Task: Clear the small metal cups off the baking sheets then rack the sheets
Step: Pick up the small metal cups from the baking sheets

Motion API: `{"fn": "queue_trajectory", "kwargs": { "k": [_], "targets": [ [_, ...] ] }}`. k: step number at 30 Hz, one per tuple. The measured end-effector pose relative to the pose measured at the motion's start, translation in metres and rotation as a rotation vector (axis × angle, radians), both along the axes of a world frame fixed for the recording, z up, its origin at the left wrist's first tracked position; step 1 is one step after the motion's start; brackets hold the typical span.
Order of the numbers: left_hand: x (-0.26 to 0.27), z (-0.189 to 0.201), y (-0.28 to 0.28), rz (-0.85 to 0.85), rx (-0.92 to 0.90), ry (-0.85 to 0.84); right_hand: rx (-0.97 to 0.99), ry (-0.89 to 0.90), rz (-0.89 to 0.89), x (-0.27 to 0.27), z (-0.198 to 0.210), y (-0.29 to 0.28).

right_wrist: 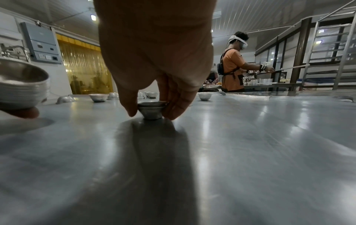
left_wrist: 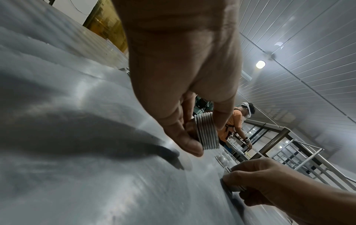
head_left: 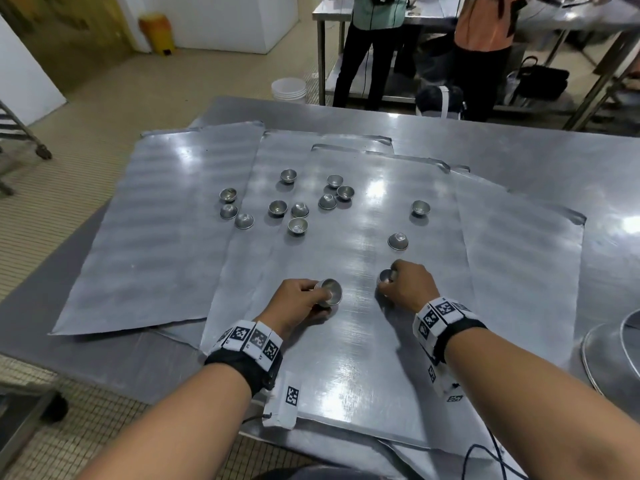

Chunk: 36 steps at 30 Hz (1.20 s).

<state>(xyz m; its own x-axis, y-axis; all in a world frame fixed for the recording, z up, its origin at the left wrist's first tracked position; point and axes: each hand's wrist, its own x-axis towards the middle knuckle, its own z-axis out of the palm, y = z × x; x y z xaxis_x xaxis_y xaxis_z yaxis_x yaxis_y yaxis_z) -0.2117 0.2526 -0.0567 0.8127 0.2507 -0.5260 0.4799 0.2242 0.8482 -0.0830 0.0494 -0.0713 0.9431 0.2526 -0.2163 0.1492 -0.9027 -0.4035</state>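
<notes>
Overlapping baking sheets (head_left: 346, 341) on steel table (head_left: 519, 150); loose cups (head_left: 298, 226) scattered across their far half
Left hand (head_left: 294, 299) grips nested stack of cups (left_wrist: 207, 132), held just above top sheet; right hand (head_left: 408, 285) pinches small cup (right_wrist: 152, 110) standing on same sheet

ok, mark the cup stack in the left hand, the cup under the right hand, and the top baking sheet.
cup stack (left_wrist: 207, 132), left wrist view, ribbed rims.
cup (right_wrist: 151, 110), right wrist view, side wall.
top baking sheet (head_left: 346, 341), head view, bare middle.
</notes>
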Motion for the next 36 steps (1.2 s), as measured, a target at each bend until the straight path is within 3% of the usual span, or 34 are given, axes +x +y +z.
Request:
{"fn": "queue_trajectory", "kwargs": {
  "k": [4,13,26,36],
  "targets": [
    [-0.008,0.001,0.006,0.027,0.009,-0.008,0.063,0.027,0.032,-0.013,0.008,0.006],
    [-0.024,0.0,0.015,0.081,-0.053,-0.066,0.49,-0.012,0.172,-0.061,0.033,0.049],
    [-0.027,0.007,0.02,0.188,-0.148,-0.109,0.516,-0.015,0.239,-0.084,0.016,0.075],
    [-0.011,-0.008,0.014,0.053,-0.049,-0.096,0.513,0.065,0.236,-0.071,0.011,0.046]
  ]
}}
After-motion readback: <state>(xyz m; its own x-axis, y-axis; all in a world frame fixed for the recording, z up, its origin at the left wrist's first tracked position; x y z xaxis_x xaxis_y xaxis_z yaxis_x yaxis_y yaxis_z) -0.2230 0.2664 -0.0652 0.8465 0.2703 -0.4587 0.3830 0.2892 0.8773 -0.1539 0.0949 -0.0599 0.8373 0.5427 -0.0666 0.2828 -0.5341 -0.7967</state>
